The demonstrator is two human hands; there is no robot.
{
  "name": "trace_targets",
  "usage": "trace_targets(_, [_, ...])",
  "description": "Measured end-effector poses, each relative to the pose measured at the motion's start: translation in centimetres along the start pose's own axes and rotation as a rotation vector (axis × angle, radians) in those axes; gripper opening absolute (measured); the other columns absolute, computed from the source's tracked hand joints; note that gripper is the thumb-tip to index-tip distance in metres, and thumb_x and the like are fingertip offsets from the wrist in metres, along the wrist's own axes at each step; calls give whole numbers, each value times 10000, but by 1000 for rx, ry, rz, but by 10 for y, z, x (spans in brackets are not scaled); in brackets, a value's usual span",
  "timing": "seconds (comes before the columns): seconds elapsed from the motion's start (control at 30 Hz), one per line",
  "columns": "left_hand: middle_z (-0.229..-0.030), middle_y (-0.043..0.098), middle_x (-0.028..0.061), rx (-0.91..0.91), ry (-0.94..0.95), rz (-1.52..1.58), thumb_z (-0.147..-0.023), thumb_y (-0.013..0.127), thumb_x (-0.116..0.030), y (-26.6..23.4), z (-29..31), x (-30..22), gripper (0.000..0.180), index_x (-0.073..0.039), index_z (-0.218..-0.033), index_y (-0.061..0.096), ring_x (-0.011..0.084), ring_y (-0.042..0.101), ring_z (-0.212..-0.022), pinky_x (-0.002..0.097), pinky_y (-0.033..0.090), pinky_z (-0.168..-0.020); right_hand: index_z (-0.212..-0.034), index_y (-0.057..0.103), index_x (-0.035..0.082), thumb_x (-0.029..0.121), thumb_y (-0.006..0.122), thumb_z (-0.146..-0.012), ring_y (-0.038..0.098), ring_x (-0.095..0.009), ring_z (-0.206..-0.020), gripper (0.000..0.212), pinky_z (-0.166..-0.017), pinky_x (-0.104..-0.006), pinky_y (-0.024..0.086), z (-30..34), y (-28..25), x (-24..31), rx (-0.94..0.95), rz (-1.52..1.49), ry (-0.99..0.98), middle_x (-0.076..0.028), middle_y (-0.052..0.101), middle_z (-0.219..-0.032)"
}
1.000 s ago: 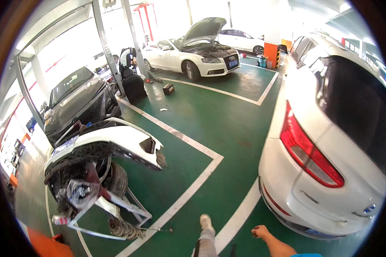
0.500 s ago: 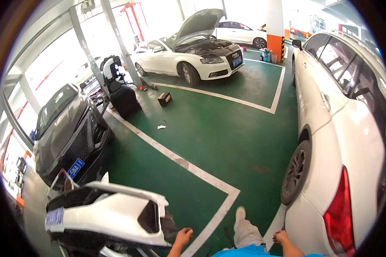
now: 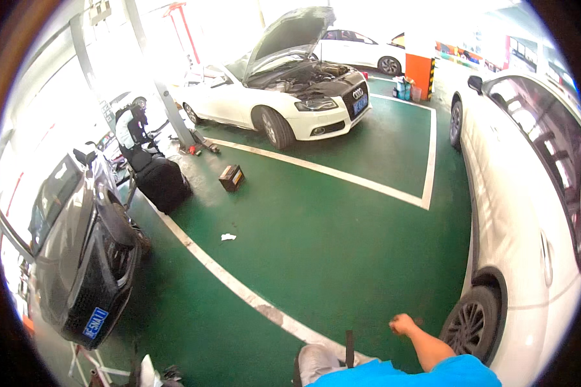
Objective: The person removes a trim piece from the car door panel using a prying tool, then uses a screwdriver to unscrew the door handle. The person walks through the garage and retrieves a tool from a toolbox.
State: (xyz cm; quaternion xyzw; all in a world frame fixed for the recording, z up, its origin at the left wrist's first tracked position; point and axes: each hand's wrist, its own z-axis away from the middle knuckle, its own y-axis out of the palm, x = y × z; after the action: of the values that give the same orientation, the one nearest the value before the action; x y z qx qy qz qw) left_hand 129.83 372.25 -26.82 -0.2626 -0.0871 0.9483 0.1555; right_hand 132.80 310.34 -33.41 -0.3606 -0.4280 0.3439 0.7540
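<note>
My right hand (image 3: 403, 324) is out in front of my body over the green floor, its fingers curled loosely together. Nothing shows in it, and it touches nothing. The nearest thing is the rear wheel (image 3: 471, 326) of the white car (image 3: 519, 213) on my right. My left hand is out of the picture. Ahead, a white sedan (image 3: 329, 122) stands with its hood (image 3: 287, 42) raised over the engine bay. A dark box like a car battery (image 3: 231, 178) sits on the floor this side of it, with a white scrap (image 3: 228, 237) nearer to me.
At left stands a dark car (image 3: 77, 258) with its door open. A person (image 3: 135, 126) and a black bulky thing (image 3: 163, 184) are by a lift post (image 3: 164, 90). Containers (image 3: 404, 89) stand near the orange pillar base (image 3: 419, 76). White lines cross the green floor.
My view has moved forward past the white bumper, now mostly below the picture. My left hand has left view. My right hand has swung forward and up.
</note>
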Motion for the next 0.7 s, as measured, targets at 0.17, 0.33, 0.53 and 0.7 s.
trace_targets(0.17, [-789, 675, 109, 20, -57, 13, -892, 621, -307, 3, -142, -148, 324, 8, -950, 667, 195, 618, -670, 370, 508, -608, -980, 701, -22, 145, 673, -815, 680, -175, -663, 236, -606, -335, 544, -274, -123, 113, -115, -700, 364, -107, 709, -792])
trace_targets(0.33, [-754, 677, 100, 1, 59, -56, -877, 630, -274, -33, -300, -367, 297, 20, -897, 666, 183, 624, -641, 351, 517, -603, -958, 714, 0, 173, 695, -813, 688, -196, -688, 226, -615, -346, 554, -424, -122, 148, 95, -517, 337, -104, 712, -799])
trace_targets(0.53, [-866, 693, 125, -150, 436, 110, -917, 600, -201, -110, -476, -739, 289, 51, -1049, 648, 196, 663, -690, 317, 538, -611, -755, 732, 61, 405, 633, -795, 686, -305, -829, 360, -738, -401, 537, -531, -113, 158, 293, -346, 499, -148, 719, -852])
trace_targets(0.7, [-896, 677, 116, -208, 624, 36, -932, 601, -157, -146, -570, -1023, 279, 57, -1110, 627, 176, 636, -739, 307, 536, -658, -814, 735, 74, 355, 640, -813, 685, -314, -870, 297, -749, -428, 539, -701, -109, 202, 421, -290, 681, -152, 721, -918])
